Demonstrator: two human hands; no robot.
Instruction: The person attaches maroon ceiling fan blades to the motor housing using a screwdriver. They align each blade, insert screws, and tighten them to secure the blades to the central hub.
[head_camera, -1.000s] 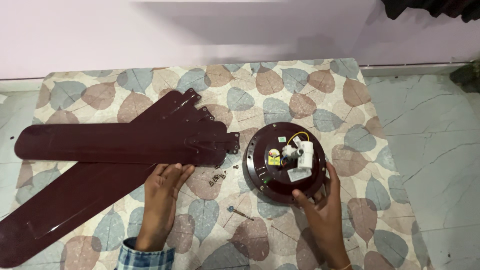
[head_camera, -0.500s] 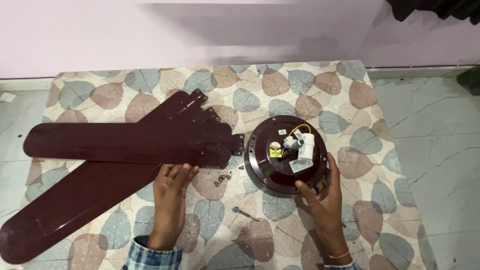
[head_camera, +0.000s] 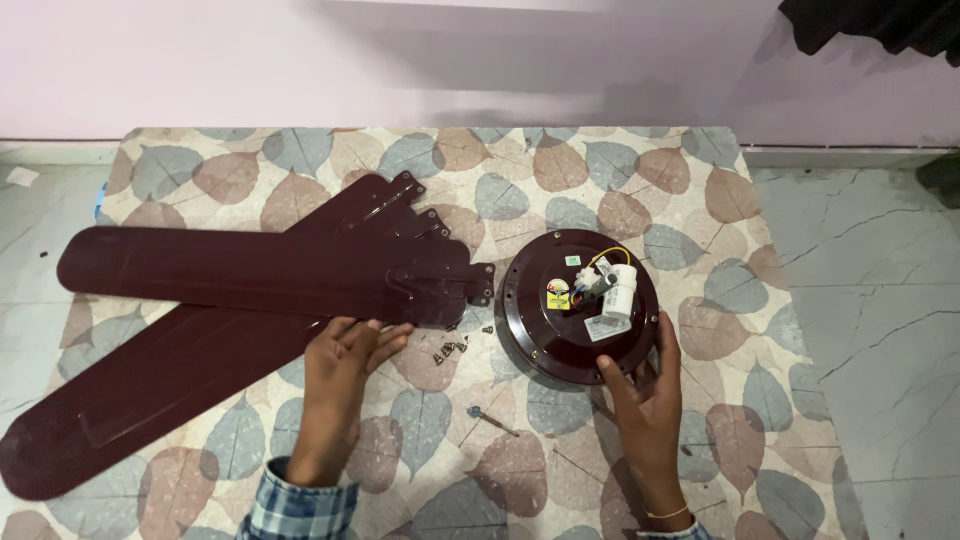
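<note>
Ceiling-fan motor housing (head_camera: 560, 320), a round dark maroon metal unit, lies flat on the leaf-patterned mat (head_camera: 600, 170), with its white cylindrical capacitor (head_camera: 622, 290) and coloured wiring (head_camera: 590, 275) exposed on top. As I judge it, the work is at an intermediate stage: none of the long dark maroon fan blades (head_camera: 250, 275) is attached to the housing. They lie stacked and crossed to the left of the housing, their bracket ends pointing toward it, with the nearest bracket just beside its rim. A small cluster of loose metal screws (head_camera: 450, 350) rests on the mat between the blade brackets and the housing, near its lower left edge. A short screwdriver with a blue tip (head_camera: 490, 420) lies below and left of the housing, untouched. Whether the blades are going on or have come off, I cannot tell. My right hand (head_camera: 645, 395) is placed at the lower right rim of the housing, fingers spread and curled over the edge, steadying it without fully closing on it. My left hand (head_camera: 345, 355) is left of the housing, palm down, fingers loosely extended and resting on the lower edge of the blade stack, close to the screws. The two hands are well apart, one on each side of the screws.
</note>
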